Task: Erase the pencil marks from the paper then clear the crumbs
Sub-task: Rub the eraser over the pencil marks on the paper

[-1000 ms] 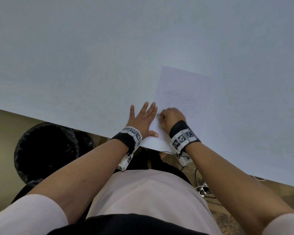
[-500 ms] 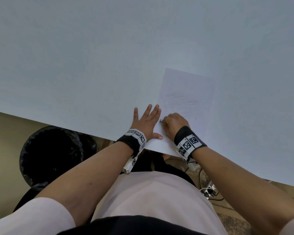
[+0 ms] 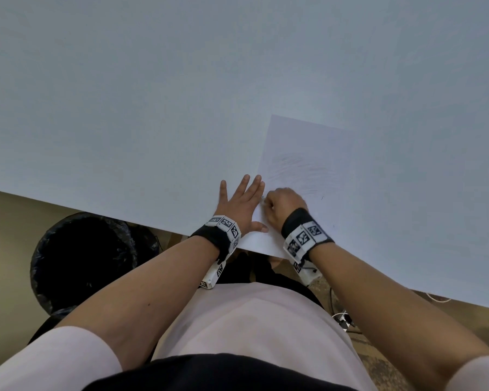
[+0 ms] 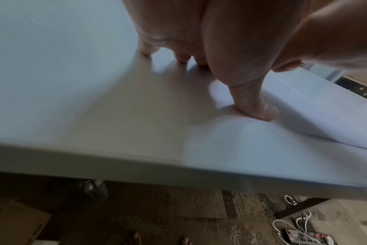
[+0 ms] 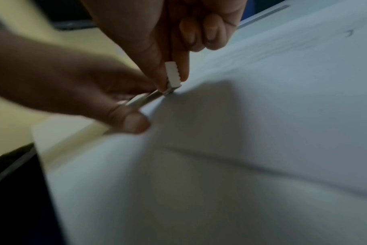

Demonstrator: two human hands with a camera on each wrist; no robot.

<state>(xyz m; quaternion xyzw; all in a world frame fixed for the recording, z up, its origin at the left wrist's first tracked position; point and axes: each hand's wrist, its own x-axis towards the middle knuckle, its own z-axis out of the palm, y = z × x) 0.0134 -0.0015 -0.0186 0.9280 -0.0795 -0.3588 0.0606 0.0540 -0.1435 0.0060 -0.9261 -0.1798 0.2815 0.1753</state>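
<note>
A white sheet of paper point(image 3: 308, 153) lies on the pale table point(image 3: 153, 108), its near end hanging over the table's front edge. Faint grey pencil marks point(image 3: 302, 165) cross its middle. My left hand point(image 3: 242, 201) lies flat with fingers spread beside the sheet's left edge, and its thumb point(image 4: 260, 107) presses on the paper point(image 4: 304, 116). My right hand point(image 3: 277, 203) is curled at the sheet's left edge. In the right wrist view it pinches a small white ridged eraser point(image 5: 173, 74) whose tip touches the paper point(image 5: 262, 99).
A black lined bin point(image 3: 82, 261) stands on the floor under the table's front left edge. Cables and a power strip point(image 4: 304, 235) lie on the carpet below. A cardboard box point(image 4: 15, 222) sits under the table.
My right hand has shifted only a little at the paper's left edge. The left hand has stayed flat in the same place.
</note>
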